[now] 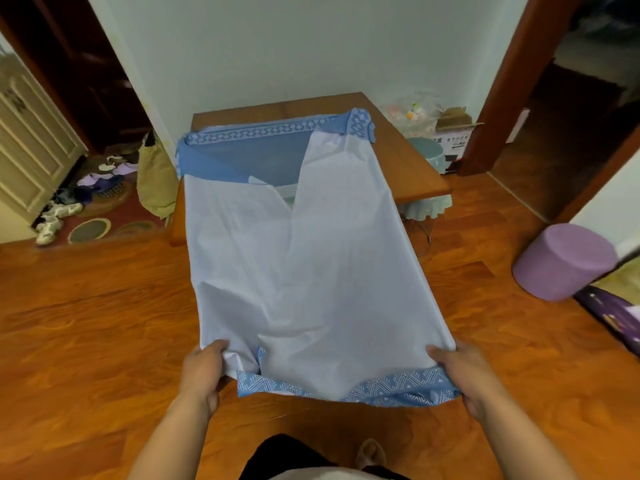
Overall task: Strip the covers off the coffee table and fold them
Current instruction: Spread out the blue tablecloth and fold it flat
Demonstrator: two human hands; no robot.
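1. My left grip (202,370) pinches the near left corner of the pale cover (298,271), thumb on top of the cloth, fingers curled under it.
2. My right grip (462,374) pinches the near right corner the same way, thumb lying along the top edge, fingers hidden beneath the patterned blue border.
3. Both forearms reach forward and slightly inward from the bottom of the view, hands level with each other and well apart, holding the near edge up over the wooden floor (86,323).
4. The cover stretches away from me, white underside up; its far end, blue with a patterned band, rests on the wooden tabletop (408,161).
5. A second, pale green frilled cover (426,207) hangs below the tabletop's right edge.
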